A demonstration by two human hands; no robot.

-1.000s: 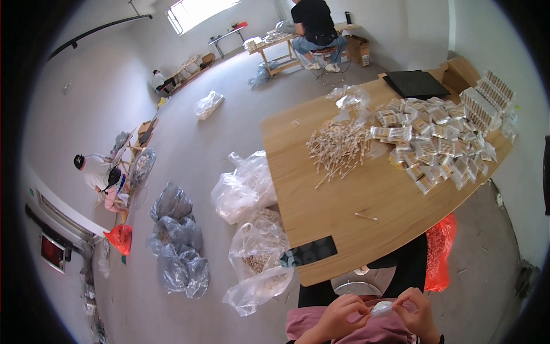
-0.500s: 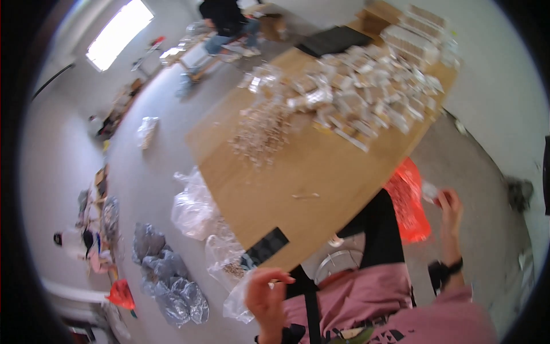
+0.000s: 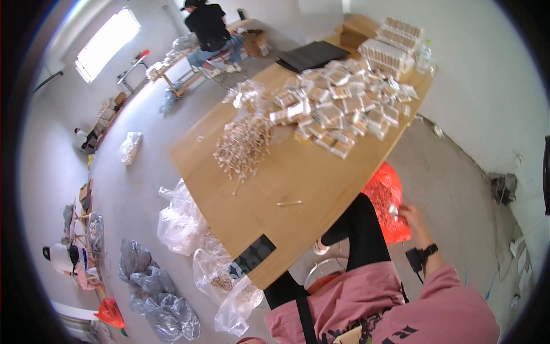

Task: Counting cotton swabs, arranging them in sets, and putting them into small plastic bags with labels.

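Note:
At the right, my right hand pinches a small white object too small to name. It is over an open red plastic bag of small reddish-brown bits, beside my knee. My left hand is out of view. On the wooden table lies a loose heap of thin sticks with pale tips, like cotton swabs. One single stick rests apart, closer to me. Behind the heap spreads a pile of small clear packets.
Stacked packs, a clear bottle, a cardboard box and black flat sheets sit at the table's far end. Clear bags and grey bags lie on the floor at left. A person sits in the back.
My left hand has dropped out of view at the bottom. My right hand has moved left, over the red bag, with the small white object. The view has shifted.

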